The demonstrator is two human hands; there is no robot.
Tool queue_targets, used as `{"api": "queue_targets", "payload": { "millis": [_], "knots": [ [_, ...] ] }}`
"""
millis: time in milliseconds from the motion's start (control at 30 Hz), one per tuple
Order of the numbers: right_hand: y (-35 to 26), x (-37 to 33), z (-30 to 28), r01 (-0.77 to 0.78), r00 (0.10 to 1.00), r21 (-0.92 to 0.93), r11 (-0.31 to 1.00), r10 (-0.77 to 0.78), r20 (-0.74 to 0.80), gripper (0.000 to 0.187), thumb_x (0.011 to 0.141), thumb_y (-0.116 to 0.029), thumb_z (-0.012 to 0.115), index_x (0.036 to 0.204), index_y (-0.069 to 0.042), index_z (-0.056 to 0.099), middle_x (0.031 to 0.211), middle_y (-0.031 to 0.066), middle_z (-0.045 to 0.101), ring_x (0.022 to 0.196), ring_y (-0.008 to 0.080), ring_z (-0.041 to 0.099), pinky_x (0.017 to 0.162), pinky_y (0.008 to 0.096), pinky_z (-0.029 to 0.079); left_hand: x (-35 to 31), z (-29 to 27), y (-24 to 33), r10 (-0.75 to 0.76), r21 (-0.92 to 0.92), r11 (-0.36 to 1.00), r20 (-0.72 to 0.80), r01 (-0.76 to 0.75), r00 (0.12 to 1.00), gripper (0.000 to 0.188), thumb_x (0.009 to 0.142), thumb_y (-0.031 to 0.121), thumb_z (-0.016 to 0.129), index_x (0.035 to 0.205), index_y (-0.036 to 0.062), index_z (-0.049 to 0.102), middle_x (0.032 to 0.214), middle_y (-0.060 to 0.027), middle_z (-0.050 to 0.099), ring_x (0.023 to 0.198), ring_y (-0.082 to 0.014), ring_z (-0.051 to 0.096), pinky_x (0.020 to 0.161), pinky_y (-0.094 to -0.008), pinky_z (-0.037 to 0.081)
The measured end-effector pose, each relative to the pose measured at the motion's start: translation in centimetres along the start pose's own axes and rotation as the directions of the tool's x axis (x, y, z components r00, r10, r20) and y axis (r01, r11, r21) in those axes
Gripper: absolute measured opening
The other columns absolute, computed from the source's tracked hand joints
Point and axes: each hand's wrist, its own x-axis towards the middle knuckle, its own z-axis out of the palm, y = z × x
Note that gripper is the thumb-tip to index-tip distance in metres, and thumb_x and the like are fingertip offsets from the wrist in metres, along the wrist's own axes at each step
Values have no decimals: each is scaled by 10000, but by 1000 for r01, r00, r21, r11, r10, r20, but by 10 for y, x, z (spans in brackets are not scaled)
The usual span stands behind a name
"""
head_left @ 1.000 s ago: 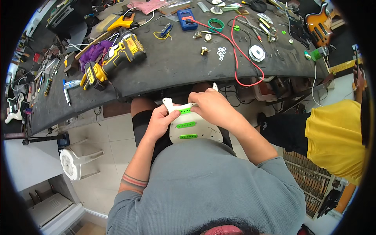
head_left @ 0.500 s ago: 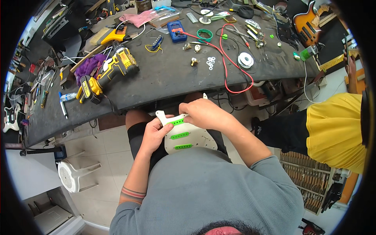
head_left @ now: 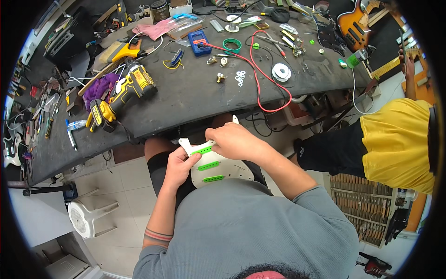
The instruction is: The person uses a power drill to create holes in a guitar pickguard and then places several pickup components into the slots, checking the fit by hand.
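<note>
The left hand [head_left: 178, 166] is clamped on the left edge of a white guitar pickguard [head_left: 232, 163], thumb on the upper face. The right hand [head_left: 236, 143] has its fingers bent together at the far edge; whether they pinch anything is hidden. The pickguard lies over the person's lap, just on the near side of the bench [head_left: 181, 100], with three green pickup covers [head_left: 208, 166] set across it.

On the bench, a yellow-and-black drill [head_left: 123, 95] lies to the left, touching a purple cloth [head_left: 100, 87]. Farther back, near the middle, are a blue meter [head_left: 200, 45] and a green ring [head_left: 232, 45]; white washers [head_left: 240, 78] lie nearer, with a white spool [head_left: 281, 72] to their right. A white stool [head_left: 81, 219] is on the left; a co-worker in a yellow shirt [head_left: 395, 146] is at right.
</note>
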Motion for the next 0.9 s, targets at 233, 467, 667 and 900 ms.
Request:
{"api": "queue_targets", "payload": {
  "millis": [233, 467, 667, 900],
  "knots": [
    [-5, -4, 0, -8, 1000, -9, 1000, 8, -12, 222, 883, -167, 772, 1035, -42, 668, 852, 153, 746, 830, 384, 690, 837, 471, 509, -1, -13, 1, 3, 12, 1000, 63, -4, 998, 333, 1026, 157, 751, 1287, -46, 711, 1124, -68, 773, 1018, -128, 693, 914, -300, 546],
    [-4, -8, 7, 47, 994, -31, 998, -49, -98, 243, 889, -192, 785, 994, -27, 639, 780, 171, 729, 772, 396, 699, 822, 485, 508, -2, -13, -3, 10, -24, 1000, 85, -8, 996, 337, 1027, 143, 739, 1295, -59, 703, 1149, -87, 771, 1035, -147, 703, 945, -317, 550],
    [2, -9, 12, 68, 991, 2, 998, -67, -120, 254, 886, -201, 793, 1016, -29, 660, 788, 174, 738, 789, 388, 706, 820, 482, 514, 2, -11, -4, 27, -35, 999, 84, -24, 996, 321, 1020, 108, 732, 1291, -60, 706, 1143, -91, 777, 1037, -155, 710, 950, -318, 550],
    [-5, -12, 6, 20, 995, -21, 1000, -22, -96, 237, 879, -184, 770, 1045, -38, 683, 811, 174, 746, 797, 397, 701, 793, 490, 527, 2, -17, -5, -1, -23, 1000, 93, 3, 996, 331, 1011, 91, 740, 1299, -68, 703, 1156, -101, 779, 1028, -149, 717, 940, -308, 553]
  ]
}}
